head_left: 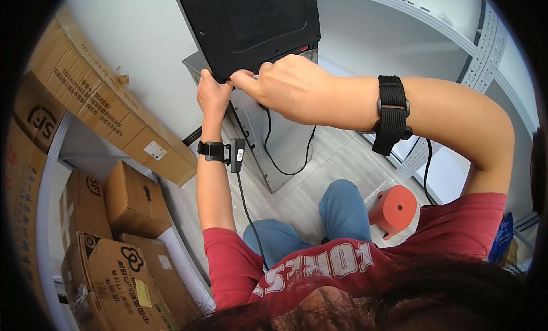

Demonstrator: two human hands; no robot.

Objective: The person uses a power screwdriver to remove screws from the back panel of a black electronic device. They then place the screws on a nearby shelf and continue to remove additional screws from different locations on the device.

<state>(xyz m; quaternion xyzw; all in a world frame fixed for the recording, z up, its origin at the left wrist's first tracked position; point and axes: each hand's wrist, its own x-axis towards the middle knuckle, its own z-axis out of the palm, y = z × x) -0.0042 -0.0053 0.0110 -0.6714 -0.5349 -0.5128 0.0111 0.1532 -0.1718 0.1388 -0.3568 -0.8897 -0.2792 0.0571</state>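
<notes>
A large black panel-like housing [257, 25] with small screws along its edges stands at the top, above a grey metal cabinet [271, 154]. At its lower left corner, my left hand [214, 97] is closed, with thumb and fingers at the edge. My right hand [288, 88] is curled in a fist-like grip just beside it, against the same lower edge. The fingertips of both hands meet near that corner, and what lies between them is too small or hidden to name. A black cable [291, 174] hangs in a loop below my right hand, in front of the cabinet.
Cardboard boxes [137, 200] fill a shelf at the left, and a long carton [108, 97] leans near the wall. A red plastic stool [394, 208] stands by my knee. White metal shelving [456, 25] runs along the right. Both wrists wear black straps with cables trailing.
</notes>
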